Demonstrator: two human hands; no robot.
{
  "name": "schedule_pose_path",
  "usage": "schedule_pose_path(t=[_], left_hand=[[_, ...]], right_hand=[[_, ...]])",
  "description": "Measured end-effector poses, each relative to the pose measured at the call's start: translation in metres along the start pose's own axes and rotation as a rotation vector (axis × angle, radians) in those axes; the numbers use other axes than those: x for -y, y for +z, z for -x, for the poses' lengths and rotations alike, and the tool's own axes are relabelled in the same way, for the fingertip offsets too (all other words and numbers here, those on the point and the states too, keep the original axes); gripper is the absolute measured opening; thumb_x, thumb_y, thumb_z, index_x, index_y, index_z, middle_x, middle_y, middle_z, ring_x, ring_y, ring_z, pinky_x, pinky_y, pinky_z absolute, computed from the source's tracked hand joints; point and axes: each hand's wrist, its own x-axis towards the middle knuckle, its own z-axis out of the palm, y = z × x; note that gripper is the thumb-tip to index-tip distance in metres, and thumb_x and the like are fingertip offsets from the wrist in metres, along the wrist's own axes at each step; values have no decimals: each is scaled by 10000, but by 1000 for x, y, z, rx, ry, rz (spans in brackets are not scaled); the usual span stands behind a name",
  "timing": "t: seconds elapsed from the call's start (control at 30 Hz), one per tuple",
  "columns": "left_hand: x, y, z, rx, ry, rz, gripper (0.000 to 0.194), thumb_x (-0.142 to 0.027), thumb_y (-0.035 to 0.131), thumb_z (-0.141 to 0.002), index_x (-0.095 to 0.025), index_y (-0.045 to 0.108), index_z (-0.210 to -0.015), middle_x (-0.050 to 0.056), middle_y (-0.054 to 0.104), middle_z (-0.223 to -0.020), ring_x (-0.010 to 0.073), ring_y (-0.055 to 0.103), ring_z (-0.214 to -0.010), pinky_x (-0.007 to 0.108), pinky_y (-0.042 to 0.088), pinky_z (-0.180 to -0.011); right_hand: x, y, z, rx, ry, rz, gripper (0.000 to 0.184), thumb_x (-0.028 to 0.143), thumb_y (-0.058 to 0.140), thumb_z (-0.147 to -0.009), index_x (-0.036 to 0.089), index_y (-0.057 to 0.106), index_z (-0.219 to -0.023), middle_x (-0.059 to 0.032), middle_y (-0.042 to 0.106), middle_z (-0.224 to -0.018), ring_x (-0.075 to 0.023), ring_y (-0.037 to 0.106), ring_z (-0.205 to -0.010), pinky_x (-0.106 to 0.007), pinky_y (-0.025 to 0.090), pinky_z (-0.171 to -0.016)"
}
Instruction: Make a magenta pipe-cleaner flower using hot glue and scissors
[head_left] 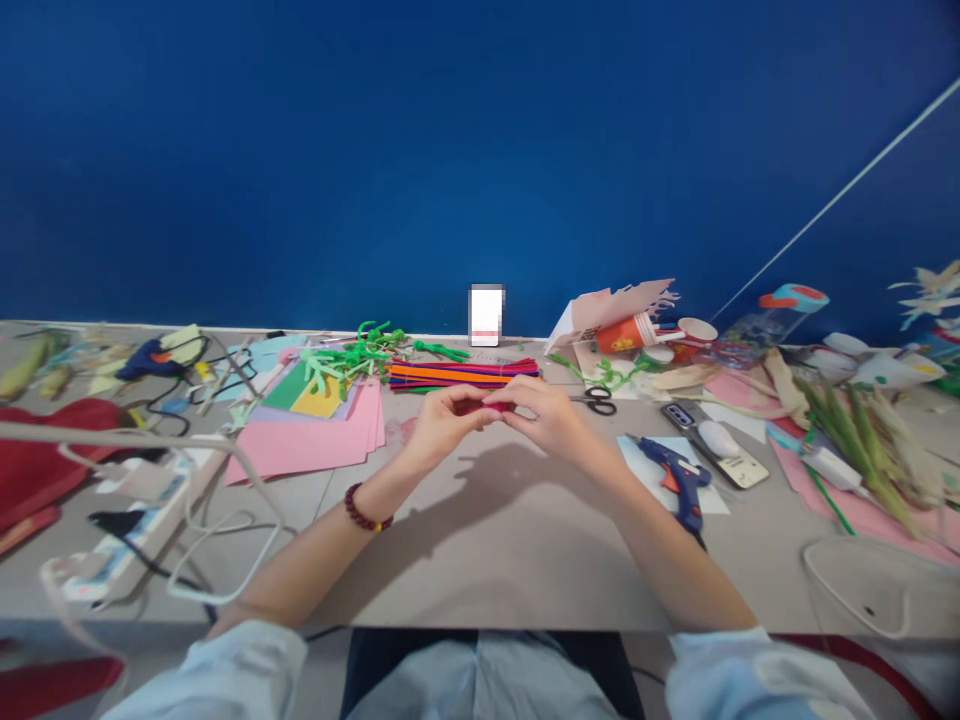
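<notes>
My left hand (441, 425) and my right hand (549, 418) meet above the middle of the table, fingertips pinched together. Between them is a small pinkish-red piece (493, 406), mostly covered by the fingers, so its kind is unclear. Just behind the hands lies a bundle of colourful pipe cleaners (457, 372) in orange, purple, red and green. Black-handled scissors (600, 401) rest beyond my right hand, their blades partly hidden. Twisted green pipe cleaner shapes (367, 350) lie to the back left.
Pink paper sheets (307, 448) lie left, with a power strip (142, 530) and loose cables nearer me. At right are a blue glue gun (675, 475), a phone (739, 465), paper cups (626, 333) and corn husks (862, 440). A blue wall (375, 170) closes off the back.
</notes>
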Motion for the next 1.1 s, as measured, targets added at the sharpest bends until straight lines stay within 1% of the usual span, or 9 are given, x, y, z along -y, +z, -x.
schedule_pose_path(t=[0.17,0.27,0.4,0.5,0.6,0.7,0.8,0.97,1.1], left_hand=[[0,0,-1,42,2,34,260,-258,802,-587,-156,726,-814,36,685,-707,104,556,-582,256,475,-583],[1,1,0,36,36,39,283,-252,794,-603,-175,728,-867,42,695,-779,102,556,-600,257,474,-592],[1,1,1,28,56,48,204,-259,780,-624,-170,729,-800,33,687,-757,97,550,-591,252,468,-588],[0,-1,-1,51,-28,120,223,-290,776,-629,-168,728,-809,36,692,-738,101,566,-584,253,478,-589],[-1,-4,-4,71,-148,262,271,-327,808,-572,-159,721,-767,28,676,-672,98,571,-544,238,478,-547],[-1,-6,-6,112,-221,385,300,-331,838,-520,-156,705,-724,6,645,-618,77,545,-494,218,464,-518],[0,-7,-5,157,-256,445,321,-328,851,-500,-158,698,-725,-5,628,-606,67,536,-488,204,452,-514],[-1,-7,-4,173,-254,425,330,-341,853,-497,-148,687,-708,-9,600,-595,61,516,-496,203,440,-521],[-2,-6,-5,165,-245,419,317,-340,846,-514,-146,684,-705,-12,591,-597,54,503,-502,201,438,-537]], right_hand=[[7,-2,1,41,150,-52,338,189,547,-851,227,492,-1182,-34,689,-839,-167,657,-769,-282,505,-704],[8,-2,1,41,162,-59,385,180,542,-851,239,458,-1222,-36,697,-849,-172,664,-796,-288,513,-720],[7,0,2,4,160,-90,404,213,548,-855,258,448,-1243,-25,695,-848,-163,670,-790,-286,522,-735],[8,0,2,-34,171,-121,411,253,586,-836,263,465,-1228,-19,691,-848,-159,673,-771,-289,528,-740],[10,-1,1,-66,188,-176,437,300,646,-798,246,494,-1204,-15,685,-812,-151,660,-722,-283,531,-721],[13,-2,-1,-100,187,-227,321,315,649,-797,219,585,-1097,-23,684,-788,-148,651,-706,-269,531,-687],[15,-3,-2,-118,192,-250,184,299,625,-817,205,661,-971,-35,686,-787,-137,641,-669,-251,525,-630],[17,-3,-4,-126,216,-268,170,298,595,-836,194,688,-933,-52,663,-817,-120,600,-627,-247,513,-572],[18,-5,-5,-135,177,-215,154,281,598,-833,197,690,-923,-50,650,-797,-127,599,-660,-250,507,-584]])
